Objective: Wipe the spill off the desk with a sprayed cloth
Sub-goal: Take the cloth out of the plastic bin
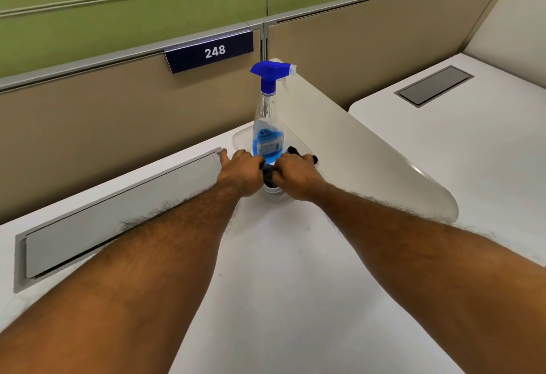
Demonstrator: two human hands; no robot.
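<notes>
A clear spray bottle (pixel 267 125) with blue liquid and a blue trigger head stands upright in a clear plastic container (pixel 240 137) at the back of the white desk (pixel 274 270). Both my hands reach into the container's near end. My left hand (pixel 240 171) and my right hand (pixel 294 174) each grip a dark cloth (pixel 269 173) bunched between them; a bit of the cloth shows past my right fingers. I cannot make out a spill on the desk surface.
A grey cable-tray lid (pixel 118 211) is set into the desk at left. A white curved divider (pixel 354 149) runs along the right, with a neighbouring desk (pixel 472 143) beyond. A beige partition with a "248" sign (pixel 214 51) backs the desk.
</notes>
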